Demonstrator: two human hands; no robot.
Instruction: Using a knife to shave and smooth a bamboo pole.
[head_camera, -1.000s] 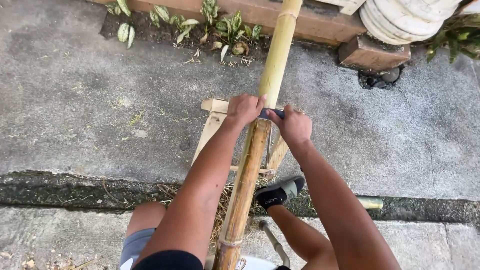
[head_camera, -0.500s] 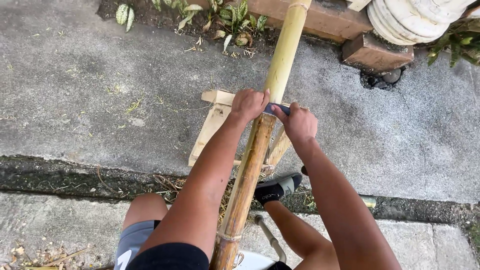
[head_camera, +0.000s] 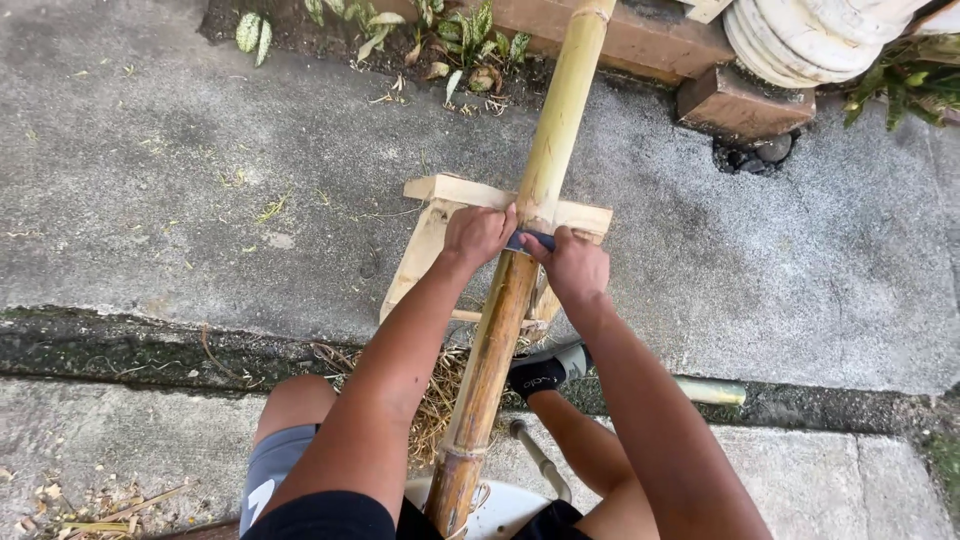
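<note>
A long bamboo pole (head_camera: 553, 140) runs from between my legs up to the top of the view, pale yellow beyond my hands and darker brown below them. It rests across a small wooden stand (head_camera: 432, 232). My left hand (head_camera: 478, 235) and my right hand (head_camera: 570, 262) each grip one end of a dark blade tool (head_camera: 530, 240) laid across the pole. Both hands sit on either side of the pole, just above the stand.
Grey concrete ground surrounds the stand. Bamboo shavings (head_camera: 440, 385) lie in the gutter below. A brown brick (head_camera: 738, 102), a stack of white round objects (head_camera: 815, 35) and green plants (head_camera: 455, 35) line the far edge. A white stool (head_camera: 500, 505) is under me.
My hands and the blade have stayed at about the same place on the pole; the view has shifted slightly downward and to the right.
</note>
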